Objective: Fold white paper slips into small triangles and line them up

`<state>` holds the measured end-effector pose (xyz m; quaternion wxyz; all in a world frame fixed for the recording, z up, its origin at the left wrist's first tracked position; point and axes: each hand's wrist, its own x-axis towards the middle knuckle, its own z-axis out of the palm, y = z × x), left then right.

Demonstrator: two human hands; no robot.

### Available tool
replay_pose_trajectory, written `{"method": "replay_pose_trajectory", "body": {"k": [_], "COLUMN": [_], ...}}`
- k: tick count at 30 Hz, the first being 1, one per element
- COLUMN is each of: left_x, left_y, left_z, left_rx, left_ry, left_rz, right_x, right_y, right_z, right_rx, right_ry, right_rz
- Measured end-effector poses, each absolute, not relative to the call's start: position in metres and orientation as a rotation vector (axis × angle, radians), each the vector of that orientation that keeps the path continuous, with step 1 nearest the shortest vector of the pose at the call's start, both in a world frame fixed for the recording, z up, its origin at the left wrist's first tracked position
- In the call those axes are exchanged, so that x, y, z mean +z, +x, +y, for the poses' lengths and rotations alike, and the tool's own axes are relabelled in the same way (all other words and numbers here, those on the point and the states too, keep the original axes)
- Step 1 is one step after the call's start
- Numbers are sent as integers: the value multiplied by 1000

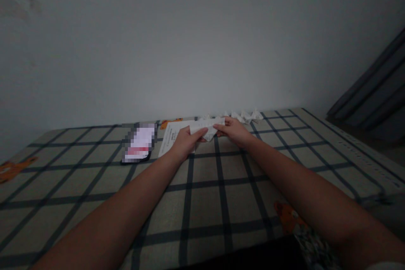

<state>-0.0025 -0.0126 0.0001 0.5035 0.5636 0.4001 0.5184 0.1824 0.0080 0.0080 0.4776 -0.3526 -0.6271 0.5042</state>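
Note:
Between both hands is a folded sheet of paper (207, 125), white with faint print and narrowing to a point at its lower edge. My left hand (186, 140) grips its left side, thumb on top. My right hand (233, 130) pinches the right side, its thumb pressed on the paper near the middle. The fingers beneath the paper are mostly hidden. A flat printed sheet (167, 140) lies beside and partly behind my left hand. Just beyond my hands sit several small folded white paper pieces (251, 116) in a row.
A phone (139, 142) with a blurred, lit screen lies left of the printed sheet. The checked cloth (205, 202) with orange bear patterns covers the surface. A plain wall (190, 42) rises behind it, and a dark curtain (376, 80) hangs at the right.

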Motion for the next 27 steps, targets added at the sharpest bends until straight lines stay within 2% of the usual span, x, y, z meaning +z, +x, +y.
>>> {"method": "replay_pose_trajectory", "body": {"k": [6, 14, 27], "left_x": [3, 7, 8], "left_y": [-4, -5, -4], "left_z": [-14, -19, -22], "left_rx": [1259, 1143, 1171], "left_ry": [1459, 1653, 1565], "left_rz": [1068, 1195, 1134], "right_x": [9, 16, 17], "right_y": [180, 183, 184], "right_z": [5, -3, -4], "right_rx": [1252, 1196, 1023], "right_ry": [-848, -943, -1030], "right_rz": [-1519, -1772, -1864]}}
